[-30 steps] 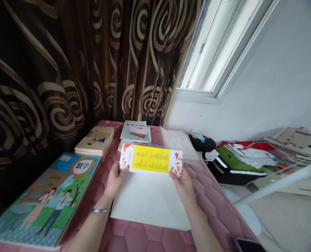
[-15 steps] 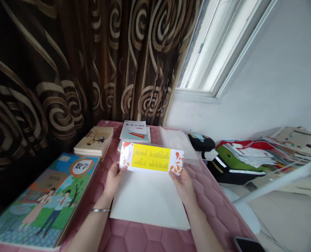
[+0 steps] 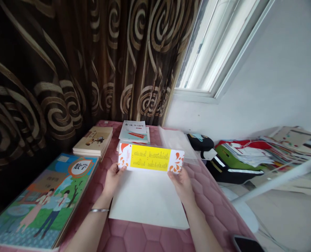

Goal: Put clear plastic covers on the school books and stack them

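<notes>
Clearly, your left hand point(image 3: 112, 180) and right hand point(image 3: 183, 186) each pinch one lower corner of a printed strip point(image 3: 151, 158), thumbs on its near face and the other fingers mostly hidden. You have it tilted towards you beyond a plain white sheet point(image 3: 148, 199); whether the two touch cannot be determined. Its yellow panel carries columns of small dark characters, too fine to read; red-orange drops decorate the white ends, with tiny red lettering at the left.

On the pink quilted surface point(image 3: 134, 235), to your left, lies a large book point(image 3: 46, 199) titled 数学, its lower line blurred. Beyond your strip, a pale booklet point(image 3: 133, 132) shows 书法. The beige book point(image 3: 93, 140) bears characters too indistinct to record. Your left wrist wears a metal bracelet point(image 3: 99, 210).
</notes>
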### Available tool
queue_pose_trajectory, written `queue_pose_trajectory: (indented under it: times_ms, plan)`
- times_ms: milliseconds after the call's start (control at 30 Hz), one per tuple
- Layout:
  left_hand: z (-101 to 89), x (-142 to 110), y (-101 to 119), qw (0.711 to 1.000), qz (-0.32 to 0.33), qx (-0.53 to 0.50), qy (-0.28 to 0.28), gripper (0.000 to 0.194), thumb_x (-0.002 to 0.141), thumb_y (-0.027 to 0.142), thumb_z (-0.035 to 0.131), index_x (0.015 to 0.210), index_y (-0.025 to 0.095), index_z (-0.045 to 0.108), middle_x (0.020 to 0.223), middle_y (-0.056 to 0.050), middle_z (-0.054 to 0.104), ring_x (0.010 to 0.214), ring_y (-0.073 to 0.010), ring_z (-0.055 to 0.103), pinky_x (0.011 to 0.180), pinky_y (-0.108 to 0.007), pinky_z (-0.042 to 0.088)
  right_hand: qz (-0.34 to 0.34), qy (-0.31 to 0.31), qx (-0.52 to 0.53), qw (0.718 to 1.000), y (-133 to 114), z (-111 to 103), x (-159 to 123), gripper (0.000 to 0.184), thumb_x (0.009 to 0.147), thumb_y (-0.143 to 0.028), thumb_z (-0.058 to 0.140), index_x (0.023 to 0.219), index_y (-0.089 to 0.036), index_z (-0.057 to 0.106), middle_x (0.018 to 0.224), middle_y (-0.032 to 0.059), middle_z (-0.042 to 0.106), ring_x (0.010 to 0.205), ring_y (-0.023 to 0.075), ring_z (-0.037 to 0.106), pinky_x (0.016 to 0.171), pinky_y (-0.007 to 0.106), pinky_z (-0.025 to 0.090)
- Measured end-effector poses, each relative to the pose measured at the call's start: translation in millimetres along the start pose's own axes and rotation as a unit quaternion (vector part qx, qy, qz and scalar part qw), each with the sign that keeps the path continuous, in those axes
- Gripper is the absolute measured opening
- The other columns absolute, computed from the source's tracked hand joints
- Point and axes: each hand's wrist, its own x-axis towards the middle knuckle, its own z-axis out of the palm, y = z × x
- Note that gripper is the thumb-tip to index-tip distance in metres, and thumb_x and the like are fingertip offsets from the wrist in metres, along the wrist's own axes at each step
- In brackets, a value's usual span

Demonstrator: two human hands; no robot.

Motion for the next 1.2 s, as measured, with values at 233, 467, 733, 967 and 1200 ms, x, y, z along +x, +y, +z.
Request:
queue_pose_trajectory:
  times_ms: [233, 467, 733, 967, 1200]
  plan:
    - [0.7, -1, 3, 1.000, -0.003, -0.004, -0.007, 0.038, 0.067, 0.050, 0.076, 0.082, 0.016, 0.065, 0.084, -0.005, 0.073, 0.077, -0.0198, 0.065, 0.075, -0.031, 0.049, 0.044, 0.010, -0.023, 0.999, -4, -2, -1, 0.043, 0.072, -0.058, 0.070, 0.096, -0.023, 0.066, 0.104, 0.0080, 0.074, 0.098, 0.0313, 0.067, 0.085, 0.043, 0.054]
    - [1.9, 0, 3, 1.000, -0.013, -0.004, -0.007, 0.044, 0.065, 0.054, 0.077, 0.084, 0.016, 0.064, 0.087, -0.007, 0.074, 0.080, -0.0215, 0.066, 0.075, -0.032, 0.049, 0.061, 0.002, 0.006, 0.998, -4, -1, 1, 0.042, 0.071, -0.058, 0.072, 0.094, -0.023, 0.069, 0.101, 0.0069, 0.074, 0.093, 0.0309, 0.068, 0.082, 0.043, 0.056]
    - [4.2, -1, 9, 1.000, -0.012, -0.005, 0.011, 0.049, 0.059, 0.058, 0.079, 0.080, 0.016, 0.065, 0.086, -0.008, 0.075, 0.082, -0.0229, 0.067, 0.077, -0.034, 0.050, 0.027, -0.030, 0.048, 0.998, 13, -10, 5, 0.041, 0.075, -0.051, 0.073, 0.104, -0.022, 0.068, 0.110, 0.0076, 0.073, 0.101, 0.0284, 0.067, 0.091, 0.043, 0.052]
    - [4.0, -1, 10, 1.000, -0.008, 0.008, 0.006, 0.047, 0.062, 0.057, 0.076, 0.081, 0.016, 0.064, 0.086, -0.008, 0.074, 0.082, -0.0226, 0.067, 0.077, -0.034, 0.050, 0.042, -0.056, 0.031, 0.997, 16, -13, 6, 0.043, 0.076, -0.052, 0.071, 0.103, -0.020, 0.069, 0.109, 0.0094, 0.073, 0.099, 0.0295, 0.067, 0.091, 0.046, 0.052]
    - [3.4, -2, 12, 1.000, -0.010, 0.011, -0.005, 0.048, 0.062, 0.054, 0.077, 0.087, 0.015, 0.063, 0.090, -0.008, 0.074, 0.082, -0.0216, 0.067, 0.076, -0.033, 0.050, 0.038, -0.029, 0.023, 0.999, 9, -6, 5, 0.039, 0.075, -0.055, 0.068, 0.095, -0.021, 0.067, 0.102, 0.0086, 0.074, 0.092, 0.0286, 0.069, 0.084, 0.043, 0.055]
